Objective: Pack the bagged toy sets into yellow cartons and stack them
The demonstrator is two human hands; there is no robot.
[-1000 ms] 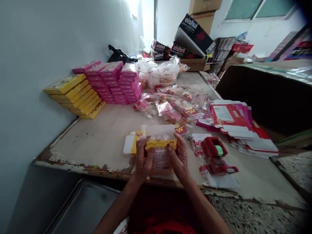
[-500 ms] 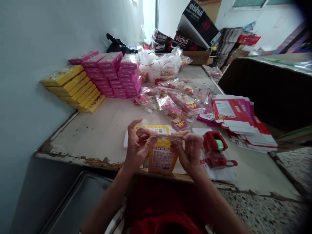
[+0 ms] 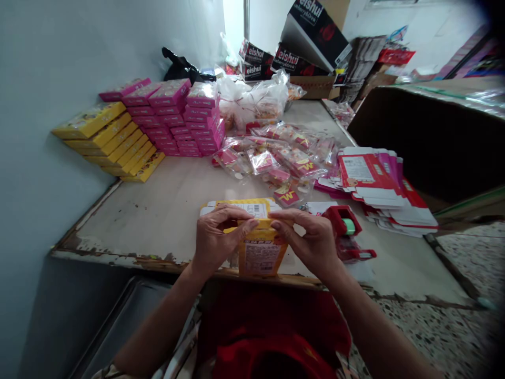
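A yellow box (image 3: 261,258) with a printed label stands upright at the table's front edge. At its top left corner my left hand (image 3: 221,237) is closed, thumb and fingers pinching the top flap. My right hand (image 3: 310,237) pinches the same top edge from the other side. The flap lies folded down between the two thumbs. Behind the box lie flat yellow cartons (image 3: 240,206), partly covered by my hands. A red tape dispenser (image 3: 343,226) with pale green tape sits just right of my right hand.
Stacked yellow boxes (image 3: 106,142) and pink boxes (image 3: 177,118) stand at the left by the wall. Clear-wrapped packets (image 3: 276,158) are heaped mid-table. Flat red and pink cartons (image 3: 374,181) lie at the right, beside a large open cardboard box (image 3: 426,116). Black cartons (image 3: 315,31) are at the back.
The top flap, raised between my hands before, is now folded down onto the box. My left hand's raised forefinger has come down onto the top edge. The view has shifted slightly.
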